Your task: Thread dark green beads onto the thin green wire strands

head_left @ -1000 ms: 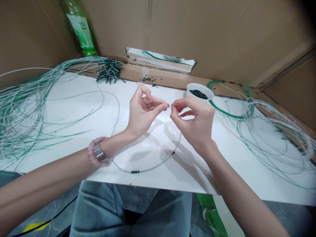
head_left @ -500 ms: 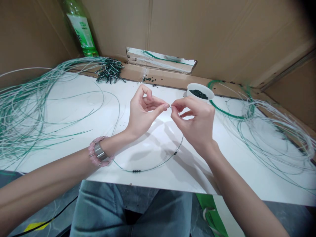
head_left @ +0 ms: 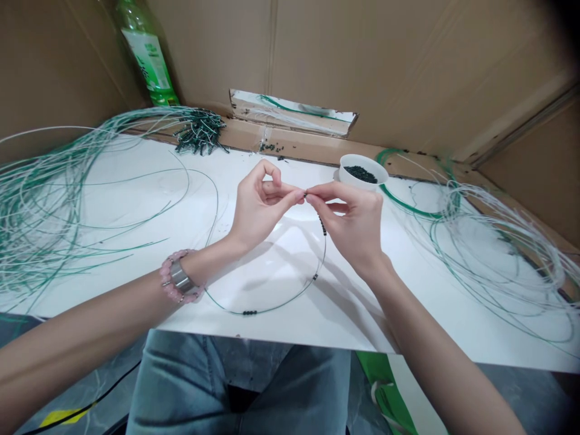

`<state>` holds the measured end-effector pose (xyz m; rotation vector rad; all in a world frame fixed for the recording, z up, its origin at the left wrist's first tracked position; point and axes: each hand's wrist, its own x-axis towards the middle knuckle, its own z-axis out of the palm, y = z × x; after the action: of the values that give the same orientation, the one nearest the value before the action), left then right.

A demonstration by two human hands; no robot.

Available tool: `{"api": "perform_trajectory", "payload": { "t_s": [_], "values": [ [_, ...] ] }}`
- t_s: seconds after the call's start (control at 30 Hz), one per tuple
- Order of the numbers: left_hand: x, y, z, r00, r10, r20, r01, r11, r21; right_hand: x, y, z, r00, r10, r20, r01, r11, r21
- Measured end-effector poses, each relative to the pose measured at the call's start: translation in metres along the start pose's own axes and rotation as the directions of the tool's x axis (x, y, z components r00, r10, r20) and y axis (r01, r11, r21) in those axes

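Observation:
My left hand point(head_left: 263, 208) and my right hand point(head_left: 348, 226) meet above the white table, fingertips pinched together on a thin green-and-white wire point(head_left: 325, 248). The wire hangs from my right hand in a wide loop toward the table's front edge. Small black beads point(head_left: 249, 312) sit at the bottom of the loop, with others point(head_left: 322, 226) higher up, just below my right hand. The exact wire tip is hidden by my fingertips. Behind my right hand stands a white cup point(head_left: 362, 172) of black beads.
Tangled bundles of wire lie at the left point(head_left: 40, 199) and right point(head_left: 493, 260) of the white table point(head_left: 290, 326). A pile of beaded wires point(head_left: 199, 132) sits at the back. Cardboard walls point(head_left: 408, 72) surround the table, and a green-labelled bottle point(head_left: 145, 54) stands behind it.
My right hand has moved left, closing the gap between my hands. The loop's right side has shifted left, and dark beads now show on the wire just below my right hand.

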<state>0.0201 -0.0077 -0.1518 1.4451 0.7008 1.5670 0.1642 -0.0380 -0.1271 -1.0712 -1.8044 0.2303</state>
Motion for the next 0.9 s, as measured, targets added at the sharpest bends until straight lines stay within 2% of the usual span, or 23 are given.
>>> {"api": "perform_trajectory", "payload": {
  "t_s": [0.13, 0.27, 0.43, 0.63, 0.7, 0.8, 0.9],
  "values": [
    [0.000, -0.005, -0.002, 1.000, 0.023, 0.007, -0.023, 1.000, 0.008, -0.002, 0.002, 0.005, 0.999, -0.037, 0.014, 0.039, 0.983, -0.179],
    [0.001, -0.008, -0.002, 0.998, 0.048, 0.028, -0.049, 0.997, 0.059, -0.003, 0.001, 0.008, 0.999, 0.037, -0.019, -0.041, 0.963, -0.268],
    [0.003, -0.006, -0.001, 0.998, 0.063, 0.021, -0.065, 0.992, 0.105, -0.001, 0.002, 0.005, 0.993, 0.113, -0.017, -0.113, 0.951, -0.286],
    [0.002, -0.005, -0.003, 0.995, 0.088, 0.051, -0.095, 0.984, 0.148, -0.004, 0.003, 0.008, 0.998, 0.060, 0.024, -0.049, 0.945, -0.324],
    [0.002, -0.004, -0.005, 0.986, 0.151, 0.077, -0.166, 0.955, 0.247, -0.006, 0.002, 0.010, 0.998, 0.055, 0.004, -0.049, 0.928, -0.369],
    [0.002, -0.002, -0.007, 0.947, 0.268, 0.177, -0.319, 0.840, 0.439, -0.007, 0.000, 0.013, 0.997, 0.071, -0.027, -0.076, 0.899, -0.431],
    [0.005, 0.001, -0.009, 0.909, 0.330, 0.252, -0.416, 0.745, 0.522, -0.006, -0.003, 0.014, 0.993, 0.111, -0.032, -0.113, 0.882, -0.457]
  ]
}}
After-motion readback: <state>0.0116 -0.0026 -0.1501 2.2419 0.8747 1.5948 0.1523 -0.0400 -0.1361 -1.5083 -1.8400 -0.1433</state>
